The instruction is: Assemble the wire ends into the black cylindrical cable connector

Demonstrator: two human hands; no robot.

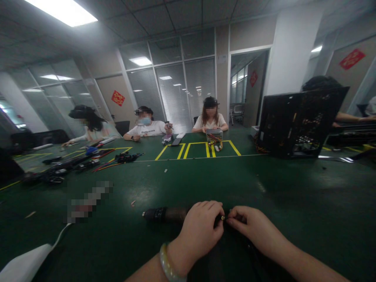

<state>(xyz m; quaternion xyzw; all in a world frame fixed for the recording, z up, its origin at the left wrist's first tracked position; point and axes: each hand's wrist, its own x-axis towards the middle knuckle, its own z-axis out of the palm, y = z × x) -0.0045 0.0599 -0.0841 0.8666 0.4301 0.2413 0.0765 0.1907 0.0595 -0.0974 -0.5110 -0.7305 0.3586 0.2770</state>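
Observation:
My left hand (202,221), with a pale bangle (168,263) at the wrist, is closed around a small black piece with a gold-coloured end (222,218). Close beside it, the thumb and fingertips of my right hand (246,219) are pinched together at that gold end. What the right fingers grip is too small and dark to name. A dark cylindrical tool (173,214) with a black ringed end lies left of my left hand; the hand covers its right part, so I cannot tell whether they touch.
A large black computer case (293,123) stands at the back right. Bundled cables (88,158) lie at the far left. Several people sit around the green table (190,176); one sits behind a metal box with coloured wires (216,136). A white object (28,262) trails a cord at near left.

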